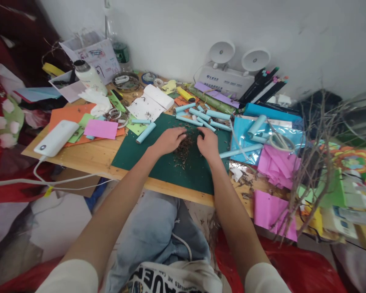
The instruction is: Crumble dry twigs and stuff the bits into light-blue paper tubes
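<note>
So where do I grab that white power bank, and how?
I'd pinch the white power bank across its middle, by the two long edges, coming down from above with the left hand. It lies flat and is longer than wide, so those edges should hold easily. Avoid the near end, where the white cable runs out.

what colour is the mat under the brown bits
The mat is dark green, clearest in the head view.

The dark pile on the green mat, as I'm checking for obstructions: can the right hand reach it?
Likely yes: the right hand is beside the dark pile, with nothing visible between them.
</note>
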`<state>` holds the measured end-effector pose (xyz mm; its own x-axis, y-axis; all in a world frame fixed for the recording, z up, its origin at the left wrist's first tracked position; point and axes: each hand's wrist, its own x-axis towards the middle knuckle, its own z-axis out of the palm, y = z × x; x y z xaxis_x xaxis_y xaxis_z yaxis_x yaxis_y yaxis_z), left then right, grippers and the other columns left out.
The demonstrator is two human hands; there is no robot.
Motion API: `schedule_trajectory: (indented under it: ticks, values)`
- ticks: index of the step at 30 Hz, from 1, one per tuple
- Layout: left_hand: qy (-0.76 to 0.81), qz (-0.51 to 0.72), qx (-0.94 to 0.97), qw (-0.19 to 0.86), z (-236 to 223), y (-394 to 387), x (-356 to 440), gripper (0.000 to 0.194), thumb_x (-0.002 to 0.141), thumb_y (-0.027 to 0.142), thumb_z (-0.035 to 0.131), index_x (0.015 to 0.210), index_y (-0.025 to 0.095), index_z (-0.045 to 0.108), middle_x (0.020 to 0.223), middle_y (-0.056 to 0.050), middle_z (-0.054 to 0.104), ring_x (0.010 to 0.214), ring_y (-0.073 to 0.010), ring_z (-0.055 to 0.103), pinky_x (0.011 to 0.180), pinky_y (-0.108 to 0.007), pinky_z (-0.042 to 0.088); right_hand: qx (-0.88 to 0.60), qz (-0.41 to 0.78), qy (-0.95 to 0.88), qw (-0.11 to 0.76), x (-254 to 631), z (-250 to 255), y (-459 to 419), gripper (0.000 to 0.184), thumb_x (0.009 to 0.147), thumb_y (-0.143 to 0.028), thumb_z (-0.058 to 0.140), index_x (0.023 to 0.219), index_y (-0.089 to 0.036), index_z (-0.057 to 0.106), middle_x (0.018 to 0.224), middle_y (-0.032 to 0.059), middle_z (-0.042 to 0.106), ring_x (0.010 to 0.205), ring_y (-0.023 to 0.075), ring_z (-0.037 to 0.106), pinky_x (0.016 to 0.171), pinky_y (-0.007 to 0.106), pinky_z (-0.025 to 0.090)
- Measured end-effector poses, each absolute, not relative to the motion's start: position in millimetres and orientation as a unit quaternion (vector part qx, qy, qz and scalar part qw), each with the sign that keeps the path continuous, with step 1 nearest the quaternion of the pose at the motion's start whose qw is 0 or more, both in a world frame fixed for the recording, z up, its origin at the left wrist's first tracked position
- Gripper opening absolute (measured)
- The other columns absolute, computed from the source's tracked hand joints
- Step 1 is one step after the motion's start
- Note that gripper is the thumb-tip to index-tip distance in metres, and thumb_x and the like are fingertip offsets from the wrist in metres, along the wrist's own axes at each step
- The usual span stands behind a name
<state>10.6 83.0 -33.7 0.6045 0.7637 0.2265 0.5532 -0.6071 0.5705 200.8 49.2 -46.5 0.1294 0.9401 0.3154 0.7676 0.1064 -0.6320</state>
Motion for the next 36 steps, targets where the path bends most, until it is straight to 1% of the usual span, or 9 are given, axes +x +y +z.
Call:
schedule_trajectory:
  ticks: [5,9,13,16,19,25,31,34,36]
  values:
    - [0.437,0.321,0.82,0.183,-31.9,87.4,7.2,0.034,0.097,0.032,0.044,0.114,0.018,0.071,0.115,-0.009,0.072,0.113,-0.0236,0.063,0.105,-0.04,0.048,-0.623,0.149,-0.672,0.371,197.2,-47.6,54.6,0.041,0.081,-0.011,0.044,0.112,-0.016,0.071,0.117,0.0096,0.073,0.11,0.0248,0.066,0.104,0.042,0.049]
    - [0.477,0.278,0.822,0.139,-39.3,107.2,7.3,0.037,0.097,0.029,0.043,0.122,0.014,0.067,0.137,-0.014,0.061,0.132,-0.0279,0.051,0.115,-0.046,0.038,-0.642,0.139,-0.654,0.376,194.9,-41.9,58.0,0.041,0.082,-0.011,0.04,0.107,-0.016,0.072,0.112,0.0093,0.074,0.106,0.0243,0.067,0.101,0.042,0.05]
    - [0.467,0.236,0.834,0.177,-48.3,110.9,10.5,0.04,0.095,0.019,0.042,0.126,0.011,0.065,0.138,-0.014,0.06,0.135,-0.028,0.05,0.116,-0.046,0.037,-0.655,0.105,-0.68,0.313,192.1,-31.0,70.4,0.032,0.086,-0.02,0.049,0.109,-0.014,0.071,0.112,0.0137,0.073,0.105,0.0292,0.065,0.101,0.046,0.048]
    - [0.45,0.285,0.821,0.206,-48.1,104.2,7.6,0.04,0.093,0.014,0.042,0.122,0.017,0.068,0.127,-0.007,0.069,0.121,-0.0228,0.063,0.11,-0.039,0.045,-0.655,0.079,-0.712,0.241,184.5,-23.9,82.6,0.03,0.088,-0.026,0.057,0.11,-0.012,0.07,0.109,0.0168,0.072,0.106,0.0333,0.062,0.1,0.049,0.046]
    - [0.471,0.317,0.8,0.194,-44.8,103.1,2.1,0.037,0.094,0.017,0.042,0.117,0.017,0.071,0.119,-0.007,0.073,0.112,-0.0216,0.067,0.106,-0.037,0.048,-0.659,0.084,-0.722,0.193,179.5,-21.7,95.0,0.029,0.087,-0.021,0.059,0.113,-0.013,0.069,0.103,0.0164,0.072,0.104,0.0347,0.061,0.094,0.049,0.047]
    - [0.409,0.223,0.864,0.192,-44.7,111.6,8.8,0.042,0.097,0.031,0.043,0.128,0.01,0.063,0.145,-0.013,0.055,0.141,-0.0271,0.043,0.119,-0.046,0.032,-0.67,0.061,-0.7,0.24,199.0,-25.4,111.7,0.028,0.086,-0.012,0.052,0.108,-0.014,0.069,0.103,0.0172,0.07,0.105,0.0341,0.059,0.094,0.05,0.046]
    - [0.393,0.321,0.805,0.307,-26.2,83.3,4.4,0.05,0.101,0.047,0.034,0.129,0.018,0.063,0.123,-0.01,0.071,0.116,-0.0232,0.065,0.104,-0.037,0.049,-0.644,0.074,-0.698,0.305,216.3,-36.0,90.9,0.025,0.09,-0.019,0.048,0.101,-0.016,0.07,0.107,0.0149,0.07,0.098,0.0284,0.063,0.095,0.045,0.047]
    - [0.4,0.296,0.823,0.274,-19.2,55.5,-11.2,0.065,0.092,0.063,0.047,0.14,0.02,0.054,0.143,-0.012,0.057,0.136,-0.0292,0.049,0.115,-0.043,0.038,-0.62,0.114,-0.71,0.312,207.6,-40.3,71.9,0.028,0.092,-0.023,0.048,0.105,-0.016,0.072,0.108,0.0128,0.073,0.103,0.0273,0.065,0.099,0.044,0.047]
    - [0.397,0.222,0.863,0.221,-21.5,37.5,-18.5,0.1,0.074,0.076,0.062,0.153,0.021,0.035,0.159,-0.013,0.033,0.151,-0.0382,0.019,0.121,-0.054,0.023,-0.578,0.16,-0.733,0.32,198.7,-38.0,60.6,0.029,0.092,-0.024,0.049,0.11,-0.017,0.072,0.115,0.0105,0.073,0.11,0.0253,0.065,0.103,0.042,0.046]
